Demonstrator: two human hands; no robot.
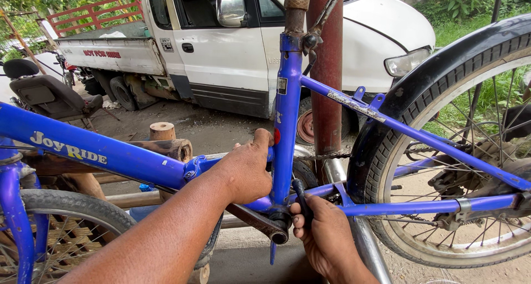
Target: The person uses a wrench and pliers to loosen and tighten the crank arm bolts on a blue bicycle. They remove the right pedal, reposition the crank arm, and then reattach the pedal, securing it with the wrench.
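A blue bicycle frame [166,168] stands in front of me. My left hand [246,170] is wrapped around its upright seat tube [286,112], just above the bottom bracket. Lower down, my right hand [323,237] grips a dark tool handle [300,198] set at the bottom bracket [276,228], beside the black crank arm [251,217]. The rear wheel [470,151], with black tyre and dark mudguard, fills the right side. Part of the front wheel [66,228] shows at the lower left.
A rusty red post [327,96] stands right behind the frame. A white pickup truck [232,46] is parked beyond on dirt ground. Wooden logs [166,143] and a black seat [44,93] sit at the left. Grass grows at the far right.
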